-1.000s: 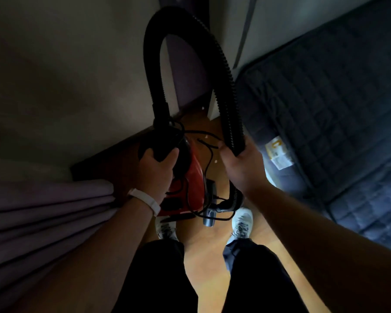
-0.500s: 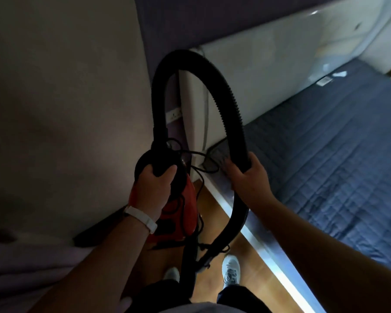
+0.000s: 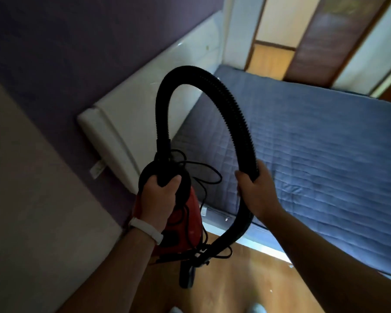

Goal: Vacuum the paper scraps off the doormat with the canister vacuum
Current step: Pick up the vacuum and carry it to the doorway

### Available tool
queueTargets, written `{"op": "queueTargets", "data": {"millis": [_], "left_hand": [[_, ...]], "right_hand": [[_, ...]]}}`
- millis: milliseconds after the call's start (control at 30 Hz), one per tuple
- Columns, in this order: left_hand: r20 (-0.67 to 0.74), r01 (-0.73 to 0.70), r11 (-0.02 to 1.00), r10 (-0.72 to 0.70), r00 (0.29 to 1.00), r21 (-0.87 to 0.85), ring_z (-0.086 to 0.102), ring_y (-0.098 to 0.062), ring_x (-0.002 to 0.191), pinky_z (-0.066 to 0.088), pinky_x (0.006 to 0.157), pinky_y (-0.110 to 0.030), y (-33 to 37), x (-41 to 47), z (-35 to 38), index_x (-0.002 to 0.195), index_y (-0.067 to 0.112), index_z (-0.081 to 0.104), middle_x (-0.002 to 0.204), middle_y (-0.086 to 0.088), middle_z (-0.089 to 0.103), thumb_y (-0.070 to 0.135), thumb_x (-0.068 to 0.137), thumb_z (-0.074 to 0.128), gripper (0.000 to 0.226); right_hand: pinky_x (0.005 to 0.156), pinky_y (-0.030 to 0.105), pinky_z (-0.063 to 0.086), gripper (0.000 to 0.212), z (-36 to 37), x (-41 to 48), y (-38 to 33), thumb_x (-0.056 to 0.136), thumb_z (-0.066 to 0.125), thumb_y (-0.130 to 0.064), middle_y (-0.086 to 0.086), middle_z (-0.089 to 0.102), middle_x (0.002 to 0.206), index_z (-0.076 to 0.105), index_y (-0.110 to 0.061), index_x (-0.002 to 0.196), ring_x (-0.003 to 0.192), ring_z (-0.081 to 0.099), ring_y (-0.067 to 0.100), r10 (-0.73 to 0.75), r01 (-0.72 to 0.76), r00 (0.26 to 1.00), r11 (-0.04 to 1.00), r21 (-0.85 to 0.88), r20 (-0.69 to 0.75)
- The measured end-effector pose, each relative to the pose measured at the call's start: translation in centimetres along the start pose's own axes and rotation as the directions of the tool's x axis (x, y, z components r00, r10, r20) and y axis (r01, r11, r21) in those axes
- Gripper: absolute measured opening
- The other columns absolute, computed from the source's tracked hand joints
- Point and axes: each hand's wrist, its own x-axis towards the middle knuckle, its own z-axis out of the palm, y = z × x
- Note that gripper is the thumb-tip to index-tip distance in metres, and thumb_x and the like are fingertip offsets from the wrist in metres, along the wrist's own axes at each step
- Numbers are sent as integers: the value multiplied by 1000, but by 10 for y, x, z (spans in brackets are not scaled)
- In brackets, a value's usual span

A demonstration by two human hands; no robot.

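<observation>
a bedroom with a purple wall (image 3: 66, 41), a light wooden floor (image 3: 246, 288) and a blue quilted mattress (image 3: 325, 143) lying against a white padded headboard (image 3: 127, 123). in the head view, the left hand (image 3: 158, 197), with a white wristband (image 3: 147, 230), is clamped around the black top of a red canister vacuum (image 3: 187, 224), which hangs above the floor beside the mattress edge. the right hand (image 3: 257, 193) is wrapped around the black ribbed hose (image 3: 226, 96), which arches between the 2 hands. a thin black cord (image 3: 203, 175) loops loosely by the canister.

blue quilted mattress (image 3: 314, 154) | white headboard (image 3: 131, 123) | wood floor (image 3: 235, 285)
</observation>
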Motion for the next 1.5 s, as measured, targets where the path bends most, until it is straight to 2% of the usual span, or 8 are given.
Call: {"op": "queueTargets", "data": {"millis": [100,333,533,733,933,1133,1367,1500], "left_hand": [[108,-30,999,28,994,19,69,-19,84,57,72,-34,12,-16,39,103,12,70,92,-3,72,26,90,71,19],[339,-68,994,37,940,80,54,-13,49,41,42,-23,23,-79,153,88,11,66,62,1,59,24,91,69,14],[484,-142,984,73,872,107,49,-17,43,36,42,-28,22,-163,264,73,16,59,49,3,53,27,86,72,21],[619,-239,962,109,778,130,55,-19,47,41,49,-31,23,-256,363,73,17,63,51,3,57,39,83,70,25],[755,-242,967,98,648,82,43,-18,38,34,37,-24,28,-355,459,69,14,55,45,2,45,25,89,69,27],[866,-292,953,73,495,86,43,-20,39,33,40,-25,25,-422,543,70,14,56,46,0,47,29,85,70,26],[943,-295,951,11,332,93,42,-20,38,31,37,-25,8,-478,644,71,11,58,46,-3,48,29,84,71,26],[975,-292,951,-39,217,103,45,-19,38,35,38,-27,-2,-503,710,74,11,62,48,-1,51,28,84,72,22]], "right_hand": [[48,32,45,15,-43,-9,11,90,64,-17,7,57,64,51,-24,87,52,55,17,22,-16,994,998,54,-111],[58,44,52,11,-171,-54,54,92,65,-19,-2,56,65,54,-19,91,57,56,17,116,-53,938,979,197,-325],[63,53,54,26,-304,-114,98,82,66,-44,-5,57,64,55,-21,88,58,59,20,122,-47,858,986,159,-500],[65,56,54,19,-418,-171,142,89,67,-40,0,57,70,56,-24,93,64,59,21,99,-49,798,994,101,-595],[62,49,53,19,-517,-231,169,92,66,-36,20,62,78,53,-22,88,71,62,38,133,-162,658,986,33,-742],[52,22,42,24,-582,-276,193,91,67,-34,11,58,68,49,-21,81,56,50,12,171,-249,487,967,52,-856],[54,34,49,21,-644,-302,230,89,69,-36,-3,56,66,52,-39,77,59,55,20,209,-357,295,929,96,-932],[60,46,53,17,-683,-296,256,88,70,-36,6,62,71,55,-39,83,69,63,35,212,-423,172,898,123,-962]]}}
